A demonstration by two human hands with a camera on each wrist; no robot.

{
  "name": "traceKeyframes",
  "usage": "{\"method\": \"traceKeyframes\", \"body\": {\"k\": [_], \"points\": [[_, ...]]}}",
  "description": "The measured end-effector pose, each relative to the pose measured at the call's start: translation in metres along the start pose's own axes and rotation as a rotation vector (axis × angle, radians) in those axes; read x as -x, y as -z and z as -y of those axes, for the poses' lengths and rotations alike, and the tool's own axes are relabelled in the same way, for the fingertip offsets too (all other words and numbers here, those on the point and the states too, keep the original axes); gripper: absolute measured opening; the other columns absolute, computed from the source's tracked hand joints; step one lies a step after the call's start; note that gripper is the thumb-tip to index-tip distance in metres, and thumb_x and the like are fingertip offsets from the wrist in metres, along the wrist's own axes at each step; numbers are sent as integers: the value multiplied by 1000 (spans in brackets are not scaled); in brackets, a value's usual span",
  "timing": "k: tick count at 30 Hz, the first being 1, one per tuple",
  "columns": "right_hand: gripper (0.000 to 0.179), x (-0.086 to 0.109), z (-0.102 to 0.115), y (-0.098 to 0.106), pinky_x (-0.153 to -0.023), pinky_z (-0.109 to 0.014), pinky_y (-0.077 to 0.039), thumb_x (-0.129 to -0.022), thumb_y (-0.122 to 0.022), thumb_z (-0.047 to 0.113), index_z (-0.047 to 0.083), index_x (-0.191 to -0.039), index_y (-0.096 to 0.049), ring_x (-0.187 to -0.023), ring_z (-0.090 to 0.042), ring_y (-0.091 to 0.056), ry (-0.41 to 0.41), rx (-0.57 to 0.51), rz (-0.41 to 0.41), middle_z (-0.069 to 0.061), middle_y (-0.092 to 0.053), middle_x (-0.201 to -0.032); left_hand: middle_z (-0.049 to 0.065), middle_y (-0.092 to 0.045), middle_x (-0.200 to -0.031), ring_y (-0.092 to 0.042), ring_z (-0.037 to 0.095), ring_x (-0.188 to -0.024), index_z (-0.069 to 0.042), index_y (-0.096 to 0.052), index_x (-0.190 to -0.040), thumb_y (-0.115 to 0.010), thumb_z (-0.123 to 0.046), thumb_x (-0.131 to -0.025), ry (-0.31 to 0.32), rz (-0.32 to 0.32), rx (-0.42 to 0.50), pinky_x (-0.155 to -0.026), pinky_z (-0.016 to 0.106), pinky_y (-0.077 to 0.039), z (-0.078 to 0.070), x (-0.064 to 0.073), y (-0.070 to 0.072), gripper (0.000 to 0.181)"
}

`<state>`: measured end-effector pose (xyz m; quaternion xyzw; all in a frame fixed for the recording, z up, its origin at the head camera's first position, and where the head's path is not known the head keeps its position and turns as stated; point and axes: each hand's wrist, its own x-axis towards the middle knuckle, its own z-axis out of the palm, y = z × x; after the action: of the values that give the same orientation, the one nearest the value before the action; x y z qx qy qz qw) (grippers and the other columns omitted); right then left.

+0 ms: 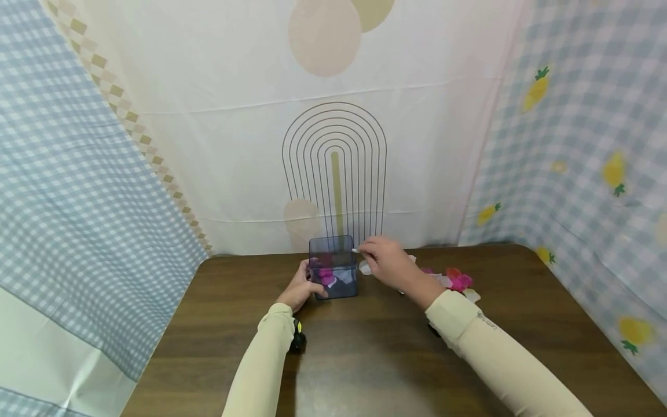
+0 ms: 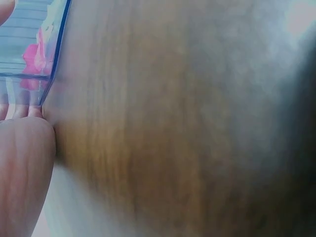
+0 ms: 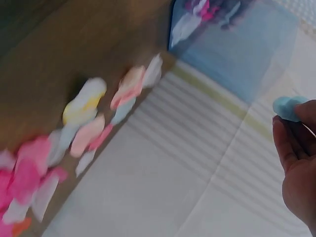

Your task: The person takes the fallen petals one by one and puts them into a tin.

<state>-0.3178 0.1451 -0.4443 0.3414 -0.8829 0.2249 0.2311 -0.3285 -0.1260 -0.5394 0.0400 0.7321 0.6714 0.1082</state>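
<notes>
A see-through blue square box (image 1: 346, 291) stands near the back of the wooden table, with pink and white petals (image 1: 326, 274) inside. My left hand (image 1: 299, 288) grips its left side, the thumb at the front and the other fingers behind. In the left wrist view, the thumb (image 2: 24, 158) is close beside the box's edge. My right hand (image 1: 388, 263) is raised by the box's right rim. Between its thumb and fingers it pinches a small pale petal (image 1: 355, 251), light blue in the right wrist view.
Loose pink, red, white and yellowish petals (image 3: 29, 165) lie along the table's back edge, right of the box. A patterned cloth (image 1: 250, 174) hangs directly behind the wooden table (image 1: 234, 324). Checked cloths (image 1: 573, 191) hang at both sides.
</notes>
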Motion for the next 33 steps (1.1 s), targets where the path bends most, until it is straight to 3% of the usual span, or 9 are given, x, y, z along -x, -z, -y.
{"method": "traceKeyframes", "body": {"k": [8, 20, 26, 33], "points": [[21, -31, 22, -30, -96, -41, -61, -101, -64, 7, 6, -116, -79, -109, -25, -73, -1, 18, 130, -7, -78, -113, 24, -50, -148, -57, 34, -128, -4, -33, -152, -72, 9, -65, -11, -19, -12, -101, 30, -48, -1, 3, -5, 96], [28, -67, 22, -55, -97, -43, -62, -101, -58, 4, 2, -120, -79, -111, -28, -76, -179, -68, 303, -14, -80, -119, 23, -49, -150, -59, 32, -128, -6, -32, -153, -71, 9, -65, -12, -11, -18, -104, 33, -48, -2, 3, -4, 98], [29, -75, 23, -60, -94, -43, -62, -103, -58, 7, 2, -122, -79, -111, -28, -76, -261, -127, 376, -14, -80, -123, 21, -50, -149, -58, 30, -127, -6, -32, -155, -72, 8, -64, -5, -14, -1, -101, 30, -48, -1, 1, -3, 100], [30, -75, 24, -60, -97, -44, -62, -101, -58, 4, 2, -123, -79, -116, -30, -75, -271, -104, 415, -14, -79, -124, 20, -50, -149, -57, 30, -127, -8, -34, -152, -72, 8, -64, 3, -19, -4, -101, 30, -48, 0, 0, -2, 97]]}}
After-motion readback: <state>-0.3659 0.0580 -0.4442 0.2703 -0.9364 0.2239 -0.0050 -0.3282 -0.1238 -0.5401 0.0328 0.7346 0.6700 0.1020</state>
